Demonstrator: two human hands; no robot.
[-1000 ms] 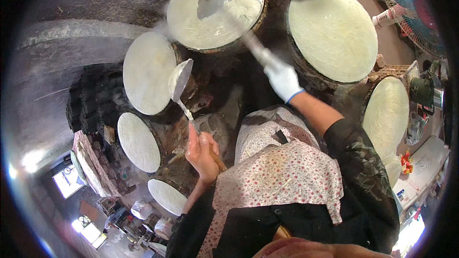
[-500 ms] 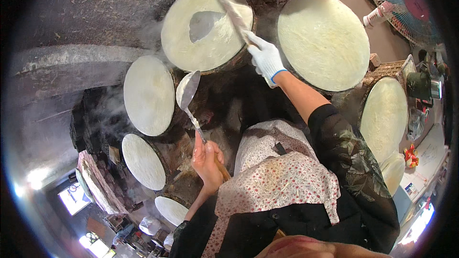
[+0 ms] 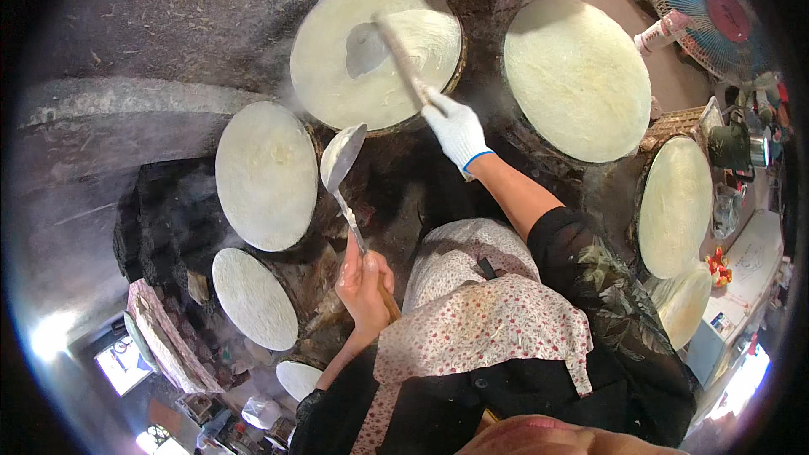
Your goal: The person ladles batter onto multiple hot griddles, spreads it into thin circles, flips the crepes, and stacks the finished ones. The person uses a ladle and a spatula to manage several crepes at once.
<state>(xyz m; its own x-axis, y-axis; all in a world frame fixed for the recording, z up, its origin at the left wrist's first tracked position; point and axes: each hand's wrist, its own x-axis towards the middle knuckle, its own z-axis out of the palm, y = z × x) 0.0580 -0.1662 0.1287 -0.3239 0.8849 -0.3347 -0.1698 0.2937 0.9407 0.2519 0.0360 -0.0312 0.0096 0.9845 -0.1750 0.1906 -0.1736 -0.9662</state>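
Observation:
My left hand (image 3: 364,291), bare, is closed round the handle of a metal ladle (image 3: 343,157). Pale batter coats the ladle's bowl, which hangs in front of the far round griddle (image 3: 365,50). In a white knit glove, my right hand (image 3: 458,131) grips the near end of a flat wooden spreader (image 3: 399,57). The spreader's far end lies on the pale batter (image 3: 324,38) that covers this griddle. Beside its tip, a small grey patch near the middle has no batter on it.
Several more round griddles with pale sheets curve around me, among them one at the far right (image 3: 580,76), one at the left (image 3: 266,175) and one at the right (image 3: 674,206). A blue-bladed fan (image 3: 704,21) stands at the upper right, near a wicker basket (image 3: 672,128).
The spreader has swung left and toward me across the batter, and the bare patch has shrunk. My left hand still holds the ladle in nearly the same place. The view has shifted slightly.

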